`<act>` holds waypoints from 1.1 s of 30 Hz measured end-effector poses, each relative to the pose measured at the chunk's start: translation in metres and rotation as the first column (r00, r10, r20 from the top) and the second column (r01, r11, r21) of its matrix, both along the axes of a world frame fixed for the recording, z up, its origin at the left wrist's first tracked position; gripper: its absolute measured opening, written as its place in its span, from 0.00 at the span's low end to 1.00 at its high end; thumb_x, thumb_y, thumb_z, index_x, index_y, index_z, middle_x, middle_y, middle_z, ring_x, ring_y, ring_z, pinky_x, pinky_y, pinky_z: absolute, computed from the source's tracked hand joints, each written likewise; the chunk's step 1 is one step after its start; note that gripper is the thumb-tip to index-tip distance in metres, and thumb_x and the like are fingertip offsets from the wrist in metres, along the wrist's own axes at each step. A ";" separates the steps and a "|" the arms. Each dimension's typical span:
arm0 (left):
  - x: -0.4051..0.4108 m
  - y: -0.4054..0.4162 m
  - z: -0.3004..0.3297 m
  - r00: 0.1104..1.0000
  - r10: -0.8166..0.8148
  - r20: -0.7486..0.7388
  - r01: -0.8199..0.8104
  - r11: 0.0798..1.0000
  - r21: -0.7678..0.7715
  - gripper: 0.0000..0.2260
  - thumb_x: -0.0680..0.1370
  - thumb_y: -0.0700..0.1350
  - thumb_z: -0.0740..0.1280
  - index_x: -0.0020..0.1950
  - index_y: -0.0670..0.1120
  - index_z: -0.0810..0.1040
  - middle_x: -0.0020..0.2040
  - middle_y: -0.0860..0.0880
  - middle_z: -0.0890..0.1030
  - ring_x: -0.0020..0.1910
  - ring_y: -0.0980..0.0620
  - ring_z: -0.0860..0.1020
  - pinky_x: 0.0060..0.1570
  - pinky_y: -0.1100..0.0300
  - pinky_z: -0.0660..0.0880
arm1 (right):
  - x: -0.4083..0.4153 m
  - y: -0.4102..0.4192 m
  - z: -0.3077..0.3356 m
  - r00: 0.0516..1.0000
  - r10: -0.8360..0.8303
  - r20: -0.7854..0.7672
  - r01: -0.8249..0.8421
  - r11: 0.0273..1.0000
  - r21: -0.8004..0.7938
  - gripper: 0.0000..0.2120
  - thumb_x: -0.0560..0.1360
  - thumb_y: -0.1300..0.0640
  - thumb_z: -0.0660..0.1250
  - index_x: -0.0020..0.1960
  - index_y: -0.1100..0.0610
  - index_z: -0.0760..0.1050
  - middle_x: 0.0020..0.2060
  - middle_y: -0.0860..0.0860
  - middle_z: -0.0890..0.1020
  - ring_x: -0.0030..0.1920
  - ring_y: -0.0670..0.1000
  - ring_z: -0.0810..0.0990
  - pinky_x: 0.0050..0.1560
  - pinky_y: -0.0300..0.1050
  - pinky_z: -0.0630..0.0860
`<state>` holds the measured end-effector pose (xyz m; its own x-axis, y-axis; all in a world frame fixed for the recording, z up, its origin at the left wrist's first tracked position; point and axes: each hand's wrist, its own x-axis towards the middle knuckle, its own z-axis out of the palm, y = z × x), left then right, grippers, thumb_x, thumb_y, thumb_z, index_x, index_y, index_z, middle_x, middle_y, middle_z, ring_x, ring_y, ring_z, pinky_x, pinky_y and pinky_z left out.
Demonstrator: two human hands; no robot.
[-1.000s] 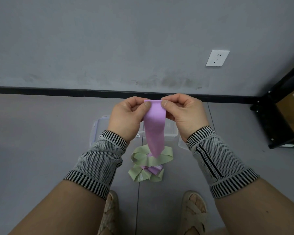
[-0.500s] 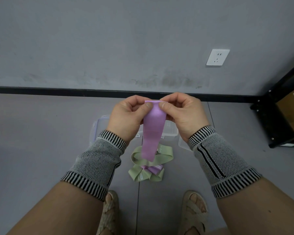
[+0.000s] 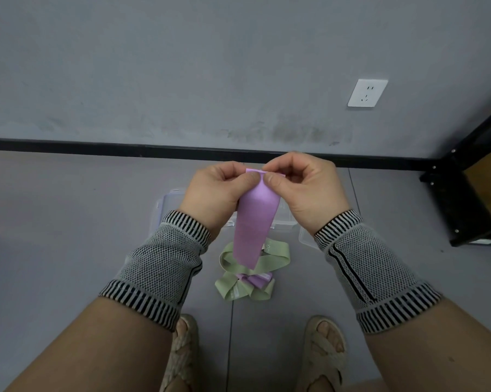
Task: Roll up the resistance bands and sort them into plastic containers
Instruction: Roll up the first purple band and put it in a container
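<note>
Nearest the viewer, two feet in woven beige sandals (image 3: 322, 353) are seen on the grey floor (image 3: 68, 236). Just beyond them, a loose pile of flat pale-green and lilac elastic resistance bands (image 3: 245, 281) lies on the floor, not yet rolled. Above the pile, a flat lilac elastic resistance band (image 3: 252, 224) is held in the air; its long axis hangs down and toward the viewer from the fingers, and its lower end overlaps the pile in this view. Its top edge is pinched between thumb and curled fingers of the left hand (image 3: 213, 193) and of the right hand (image 3: 303, 190), which stand side by side, equally near. Rolling is judged to start from this upper edge, so that the free length below would be taken up. Behind the hands, clear plastic containers (image 3: 165, 210), largely hidden, rest on the floor, before the black skirting (image 3: 97, 145) and grey wall.
</note>
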<state>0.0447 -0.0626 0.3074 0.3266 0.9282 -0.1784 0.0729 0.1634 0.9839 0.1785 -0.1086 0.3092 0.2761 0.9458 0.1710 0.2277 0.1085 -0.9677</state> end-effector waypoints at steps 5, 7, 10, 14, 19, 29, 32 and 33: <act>-0.002 0.002 0.003 1.000 -0.010 0.026 0.013 0.994 -0.111 0.06 0.75 0.37 0.66 0.38 0.40 0.78 0.35 0.43 0.76 0.34 0.49 0.73 0.37 0.57 0.70 | 0.001 0.000 -0.004 0.993 0.060 0.105 -0.062 0.998 0.018 0.14 0.72 0.69 0.67 0.39 0.50 0.78 0.34 0.45 0.80 0.37 0.41 0.77 0.43 0.37 0.76; -0.003 0.002 0.002 0.999 -0.013 0.038 0.018 0.988 -0.152 0.08 0.75 0.36 0.66 0.35 0.42 0.76 0.32 0.46 0.74 0.31 0.51 0.71 0.35 0.59 0.68 | 0.001 0.000 -0.006 0.987 0.076 0.140 -0.079 0.997 0.010 0.14 0.73 0.68 0.67 0.39 0.49 0.78 0.35 0.46 0.80 0.38 0.43 0.77 0.43 0.40 0.76; -0.005 0.002 0.001 0.998 0.003 0.056 0.009 0.978 -0.206 0.09 0.75 0.35 0.65 0.35 0.42 0.78 0.33 0.45 0.75 0.33 0.50 0.72 0.35 0.58 0.68 | -0.001 0.000 -0.009 0.977 0.073 0.201 -0.075 0.997 0.004 0.13 0.72 0.63 0.66 0.38 0.45 0.78 0.36 0.48 0.82 0.40 0.48 0.79 0.46 0.48 0.78; -0.007 0.004 0.003 0.997 0.020 0.073 -0.001 0.967 -0.253 0.07 0.75 0.38 0.64 0.38 0.41 0.79 0.36 0.42 0.78 0.34 0.47 0.74 0.36 0.58 0.72 | -0.001 0.003 -0.012 0.963 0.053 0.263 -0.056 0.998 0.006 0.10 0.71 0.59 0.65 0.38 0.43 0.78 0.39 0.49 0.83 0.43 0.52 0.81 0.48 0.56 0.78; -0.006 0.002 0.001 0.998 -0.020 0.056 0.033 0.969 -0.244 0.08 0.76 0.42 0.67 0.38 0.42 0.80 0.30 0.47 0.78 0.29 0.52 0.74 0.31 0.60 0.73 | 0.001 0.003 -0.015 0.970 0.056 0.238 -0.059 0.998 0.008 0.15 0.73 0.65 0.68 0.39 0.45 0.78 0.40 0.49 0.83 0.44 0.50 0.81 0.50 0.50 0.78; -0.003 0.000 0.000 0.998 0.061 0.021 -0.060 0.997 -0.050 0.08 0.76 0.37 0.67 0.37 0.42 0.78 0.38 0.41 0.79 0.39 0.46 0.76 0.44 0.52 0.75 | 0.002 0.003 -0.007 0.956 0.010 -0.294 -0.050 0.990 -0.130 0.09 0.76 0.66 0.64 0.42 0.57 0.81 0.36 0.54 0.82 0.38 0.50 0.81 0.40 0.44 0.79; -0.001 0.000 -0.002 0.998 0.063 0.000 -0.063 0.998 0.005 0.07 0.75 0.37 0.68 0.36 0.43 0.79 0.36 0.44 0.81 0.39 0.48 0.78 0.47 0.50 0.77 | 0.002 0.004 -0.008 0.983 -0.003 -0.184 -0.022 0.990 -0.137 0.05 0.75 0.61 0.68 0.42 0.59 0.81 0.37 0.59 0.83 0.38 0.52 0.82 0.41 0.48 0.81; -0.001 0.000 -0.003 0.998 0.063 -0.003 -0.063 0.998 0.013 0.07 0.74 0.37 0.69 0.36 0.43 0.80 0.35 0.45 0.81 0.38 0.49 0.78 0.47 0.51 0.77 | 0.002 0.004 -0.009 0.988 -0.003 -0.155 -0.020 0.990 -0.143 0.05 0.75 0.61 0.68 0.42 0.59 0.81 0.38 0.59 0.83 0.38 0.53 0.81 0.42 0.51 0.82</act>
<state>0.0437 -0.0628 0.3047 0.2667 0.9492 -0.1671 0.0657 0.1551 0.9857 0.1807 -0.1045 0.3006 0.2802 0.9599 -0.0109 0.0739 -0.0329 -0.9967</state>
